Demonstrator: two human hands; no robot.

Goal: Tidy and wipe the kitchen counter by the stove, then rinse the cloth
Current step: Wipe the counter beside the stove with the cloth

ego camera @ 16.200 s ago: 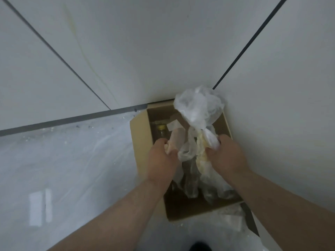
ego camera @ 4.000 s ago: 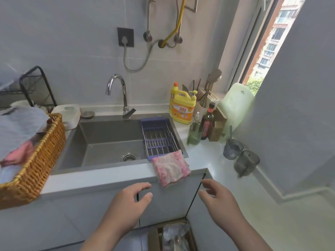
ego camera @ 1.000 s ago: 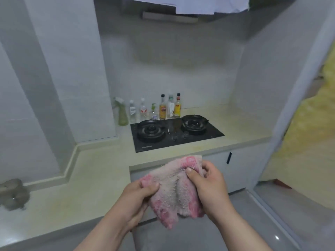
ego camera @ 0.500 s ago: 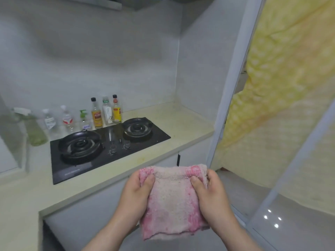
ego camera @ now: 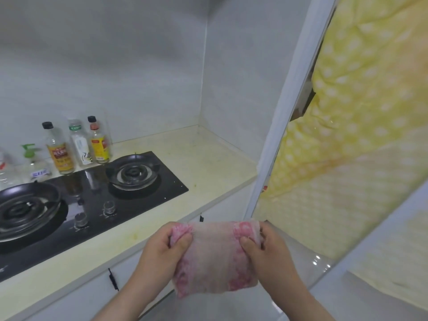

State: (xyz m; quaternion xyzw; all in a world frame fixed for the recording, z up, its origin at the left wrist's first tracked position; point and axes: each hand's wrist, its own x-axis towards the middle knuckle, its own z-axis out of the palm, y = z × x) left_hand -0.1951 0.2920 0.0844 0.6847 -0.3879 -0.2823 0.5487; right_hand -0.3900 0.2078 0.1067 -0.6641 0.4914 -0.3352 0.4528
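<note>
Counter (ego camera: 208, 163) ahead; left hand (ego camera: 162, 253) and right hand (ego camera: 271, 253) pinch cloth (ego camera: 215, 258) corners.

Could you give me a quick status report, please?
Left hand and right hand pinch the pink cloth by top corners. Cloth off the counter. Bottles stand behind stove.

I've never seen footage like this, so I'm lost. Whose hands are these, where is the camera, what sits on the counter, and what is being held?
No machine here: these are a person's two bare hands, filmed by a wide-angle camera on their head, looking forward and down. The left hand and right hand each pinch a top corner of a pink cloth, held spread in the air before the counter. Set into the counter is a black gas stove with two burners and two knobs. Behind it, by the wall, stand several bottles. On the right hangs yellow dotted fabric.
</note>
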